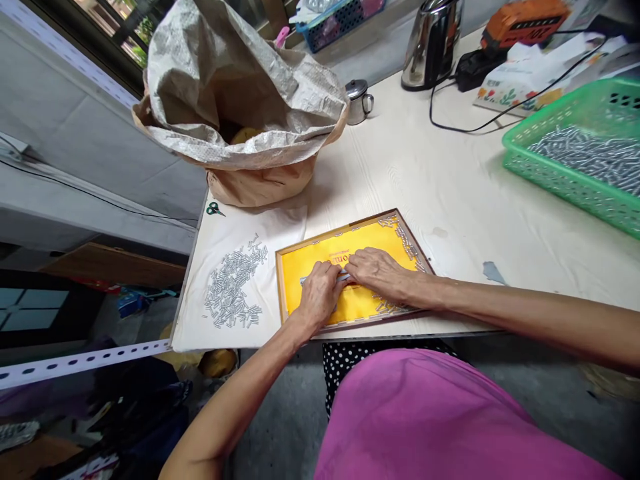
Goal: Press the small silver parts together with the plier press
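Note:
My left hand [320,291] and my right hand [376,272] meet over the middle of a shallow wooden tray [280,287] with a yellow lining [305,260]. The fingers of both hands are closed around a thin grey-blue strip [344,275], which shows between them and pokes out left of my left hand. What kind of tool or part it is stays unclear. Small silvery metal pins [407,245] lie along the tray's right side, and more are partly hidden beneath my right wrist. Red lettering on the lining is partly covered by my fingers.
Left of the tray lies a pile of small metal pins [235,287] on white cloth, with scissors [215,209] behind. A large open sack [270,177] stands at the back. Further right are a lidded metal cup [357,103], a kettle [429,50] and a green basket [565,180] of metal pieces.

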